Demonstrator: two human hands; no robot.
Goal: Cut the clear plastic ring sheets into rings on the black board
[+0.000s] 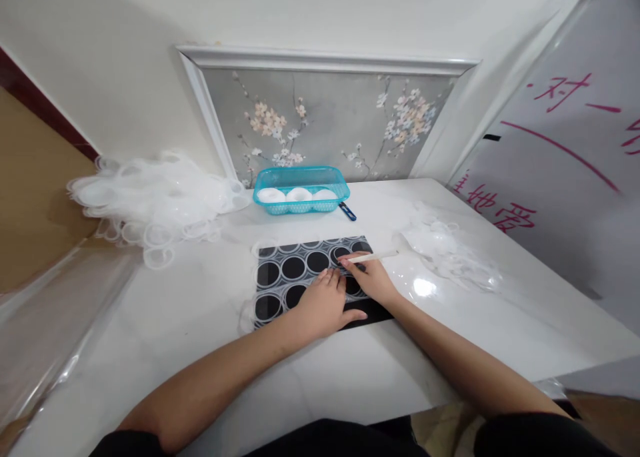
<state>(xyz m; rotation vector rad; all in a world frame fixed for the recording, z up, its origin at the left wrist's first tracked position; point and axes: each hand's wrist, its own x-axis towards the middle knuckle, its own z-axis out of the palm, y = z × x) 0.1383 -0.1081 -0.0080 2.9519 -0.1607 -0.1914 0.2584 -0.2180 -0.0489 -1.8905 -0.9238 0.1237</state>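
Note:
A black mat point(305, 270) lies on the white table point(200, 323), covered by a clear plastic sheet of round cut-outs. My left hand point(325, 303) rests flat on the sheet, fingers pressing near its middle. Just to its right, my right hand point(370, 280) grips a thin pale stick-like tool point(373, 257), its tip at the sheet close to my left fingertips. What the tip touches is too small to tell.
A teal basket point(301, 189) with white round pieces stands at the back, a dark pen-like object point(347, 211) beside it. Heaps of clear plastic rings lie at the back left point(155, 200) and at the right point(445, 253). A whiteboard point(565, 163) leans at the right.

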